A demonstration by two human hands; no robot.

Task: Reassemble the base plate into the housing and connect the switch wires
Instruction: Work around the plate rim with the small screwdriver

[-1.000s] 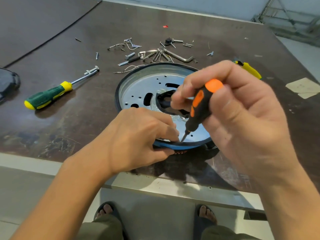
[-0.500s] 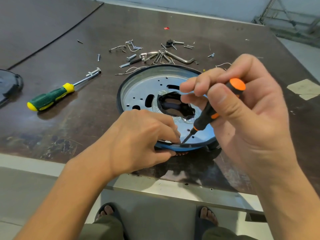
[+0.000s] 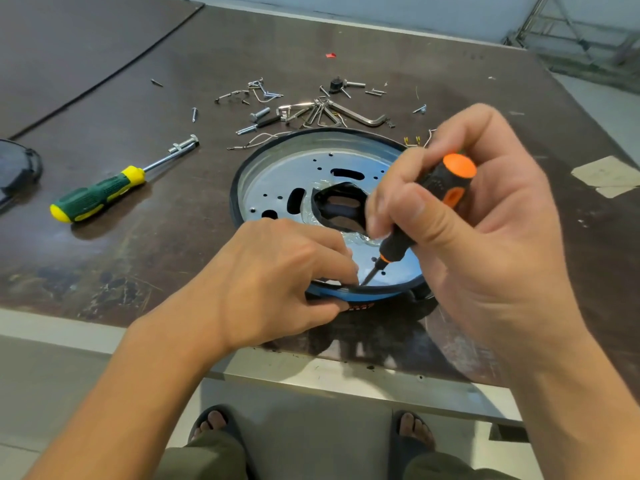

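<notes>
A round shiny metal base plate (image 3: 277,181) with holes and slots lies inside a black-rimmed blue housing (image 3: 360,295) near the table's front edge. My left hand (image 3: 277,271) pinches the housing's near rim, fingertips at the black edge. My right hand (image 3: 478,220) grips a small black-and-orange screwdriver (image 3: 436,195), tilted, its tip touching the plate's near edge right beside my left fingertips. Thin wires with yellow ends (image 3: 414,140) lie just behind the housing, partly hidden by my right hand.
A green-and-yellow screwdriver (image 3: 100,192) lies left of the housing. Several loose screws, bolts and hex keys (image 3: 322,109) are scattered behind it. A dark object (image 3: 17,168) sits at the left edge. Tape patches (image 3: 606,174) are at the right. The table's front edge (image 3: 311,372) is close.
My right hand has swung the screwdriver handle from leaning left to more upright and to the right, tip staying at the plate's near edge. My left hand has held its grip on the rim.
</notes>
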